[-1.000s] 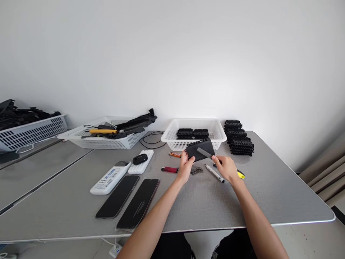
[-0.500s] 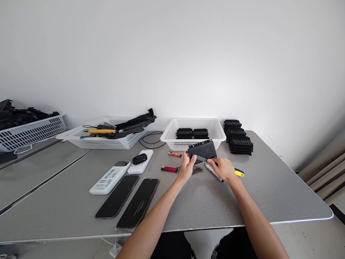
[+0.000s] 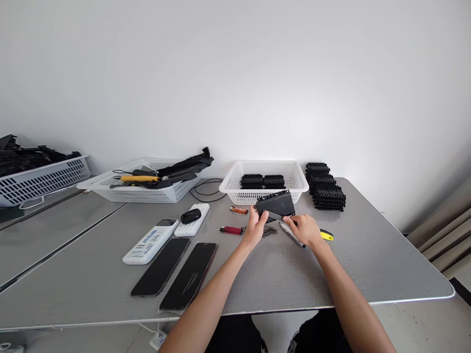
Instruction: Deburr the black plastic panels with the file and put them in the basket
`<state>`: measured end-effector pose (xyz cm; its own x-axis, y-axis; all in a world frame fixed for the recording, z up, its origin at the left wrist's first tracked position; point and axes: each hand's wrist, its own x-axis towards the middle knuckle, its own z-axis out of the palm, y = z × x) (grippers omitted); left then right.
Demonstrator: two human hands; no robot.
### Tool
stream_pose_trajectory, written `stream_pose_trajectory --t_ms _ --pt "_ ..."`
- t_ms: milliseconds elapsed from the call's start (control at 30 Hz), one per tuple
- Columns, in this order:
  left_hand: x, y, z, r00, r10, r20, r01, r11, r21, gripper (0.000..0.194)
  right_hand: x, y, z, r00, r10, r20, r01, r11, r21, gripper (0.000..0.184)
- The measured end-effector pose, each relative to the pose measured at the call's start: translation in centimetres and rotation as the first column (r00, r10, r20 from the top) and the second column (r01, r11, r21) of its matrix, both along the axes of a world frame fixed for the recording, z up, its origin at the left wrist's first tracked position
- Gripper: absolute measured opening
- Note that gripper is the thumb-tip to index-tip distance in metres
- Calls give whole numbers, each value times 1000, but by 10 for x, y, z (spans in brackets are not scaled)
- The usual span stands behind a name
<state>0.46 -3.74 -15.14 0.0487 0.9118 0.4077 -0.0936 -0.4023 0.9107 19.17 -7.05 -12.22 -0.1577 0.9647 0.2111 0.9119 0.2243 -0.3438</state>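
My left hand (image 3: 254,226) is closed on the left end of a black plastic part (image 3: 282,202), which is tilted and has a row of small teeth along its upper edge. My right hand (image 3: 306,229) grips a utility knife (image 3: 327,235), whose yellow and black handle end sticks out behind the fist. Its grey blade (image 3: 275,216) lies against the lower edge of the part, close to my left thumb. Below the hands, a marker (image 3: 292,235) and a small bunch of dark metal bits (image 3: 270,231) rest on the table.
A white basket (image 3: 264,197) with black toothed parts stands behind my hands; stacks of similar parts (image 3: 329,197) are at its right. Two lighters (image 3: 231,230), phones (image 3: 161,267) and power banks (image 3: 150,242) lie to the left. Another basket (image 3: 162,196) holds black strips and a yellow-handled tool.
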Motion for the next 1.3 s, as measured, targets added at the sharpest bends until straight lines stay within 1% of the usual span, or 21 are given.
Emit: stream_pose_trajectory --t_ms 133,233,333,433,533,667,800,967,1067,1300 --pt "0 -1 1 999 38 -6 -38 999 19 40 0 0 -1 999 13 -36 -13 1000 6 64" --pt "-1 -1 3 999 52 1 -52 999 -15 42 2 0 -3 999 25 -38 -24 1000 19 64" --pt "-2 -2 4 1000 22 10 -21 999 -42 45 3 1 -3 999 21 -31 -20 1000 21 63" --pt "0 -1 3 1000 -3 11 3 1000 -13 43 2 1 -3 999 26 -34 -26 1000 14 63" --pt "1 -1 2 999 33 7 -34 999 15 42 1 1 -3 999 26 -42 -25 1000 11 63" --pt "-5 2 4 995 85 45 -83 996 -39 46 6 3 -3 999 11 -33 -10 1000 17 65" --pt "-14 7 6 988 123 88 -118 991 -68 42 17 4 0 999 -15 -45 17 999 46 66" --pt "-18 10 6 983 180 46 -175 980 -93 48 23 6 0 998 -44 -36 46 997 59 65" --pt "-20 10 7 984 176 26 -173 980 -94 48 22 7 -2 999 -41 -28 43 997 57 66" --pt "-26 14 7 982 175 65 -169 981 -92 48 28 8 -2 998 -24 49 20 997 79 64"
